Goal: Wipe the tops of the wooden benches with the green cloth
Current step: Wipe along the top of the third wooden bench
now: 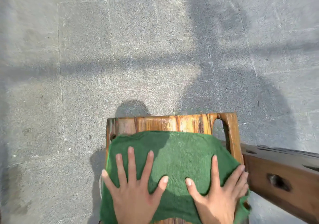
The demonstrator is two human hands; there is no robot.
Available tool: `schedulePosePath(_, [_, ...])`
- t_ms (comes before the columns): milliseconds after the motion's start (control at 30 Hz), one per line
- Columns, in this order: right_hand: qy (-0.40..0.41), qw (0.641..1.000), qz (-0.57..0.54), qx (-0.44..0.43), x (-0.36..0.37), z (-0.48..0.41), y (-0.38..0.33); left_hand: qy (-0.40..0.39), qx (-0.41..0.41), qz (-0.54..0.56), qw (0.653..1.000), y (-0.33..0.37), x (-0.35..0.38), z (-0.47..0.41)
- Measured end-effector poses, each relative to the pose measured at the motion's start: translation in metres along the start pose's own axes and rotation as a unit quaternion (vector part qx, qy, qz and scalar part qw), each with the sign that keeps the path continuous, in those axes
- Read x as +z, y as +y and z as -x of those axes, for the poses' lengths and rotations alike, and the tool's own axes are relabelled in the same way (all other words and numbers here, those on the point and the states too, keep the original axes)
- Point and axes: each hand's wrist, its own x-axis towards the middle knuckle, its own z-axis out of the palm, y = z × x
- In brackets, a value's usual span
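A dark green terry cloth (179, 147) is being pressed flat onto the tabletop of a streaked, orange-brown wooden bench (172, 122). The cloth is lying at six o'clock in the view and covering most of the visible top. It is being pinned by the left hand (136, 194) at seven o'clock on the fabric and by the right hand (222, 197) at five o'clock. Each grip is being shown fully open, fingers straight and spread, with nothing being clasped; only palms and fingertips are bearing down. A bare strip of wood is being exposed at twelve o'clock, up to the far edge. For the stroke to be done well, even pressure from both palms is probably being called for. The cloth is best being pushed toward twelve o'clock past that edge without being allowed to bunch or slide off the three o'clock side. A darker brown wooden bench (283, 175), also to be wiped by the task's wording, is being seen at four o'clock above grey stone paving (103, 51).
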Motion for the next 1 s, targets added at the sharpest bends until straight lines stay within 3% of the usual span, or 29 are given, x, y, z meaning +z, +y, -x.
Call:
schedulePosePath(100, [0.014,0.999,0.017,0.029,0.005,0.008,-0.002,-0.002,-0.001,-0.005,1.0,-0.001,-0.001,-0.003])
schedulePosePath(433, [0.012,1.0,-0.027,0.007,-0.004,-0.065,-0.028,-0.01,0.048,0.015,0.999,-0.017,-0.022,-0.094])
schedulePosePath(533, [0.02,0.998,-0.05,0.023,-0.011,-0.12,-0.052,-0.028,-0.005,0.042,0.999,-0.016,-0.039,-0.15])
schedulePosePath(633, [-0.018,0.997,0.055,0.042,-0.024,-0.177,-0.08,-0.103,-0.029,0.085,0.991,-0.022,-0.057,-0.198])
schedulePosePath(700, [-0.092,0.993,0.079,0.014,-0.041,-0.204,-0.102,-0.142,0.006,0.084,0.986,-0.036,-0.076,-0.225])
schedulePosePath(833, [-0.143,0.987,-0.024,-0.067,-0.078,-0.222,-0.153,-0.209,0.033,0.115,0.971,-0.087,-0.13,-0.273])
schedulePosePath(933, [-0.211,0.966,-0.078,-0.131,-0.137,-0.221,-0.226,-0.279,0.024,0.205,0.938,-0.155,-0.213,-0.299])
schedulePosePath(1000, [-0.246,0.944,-0.058,-0.21,-0.189,-0.214,-0.284,-0.317,0.025,0.213,0.924,-0.201,-0.287,-0.307])
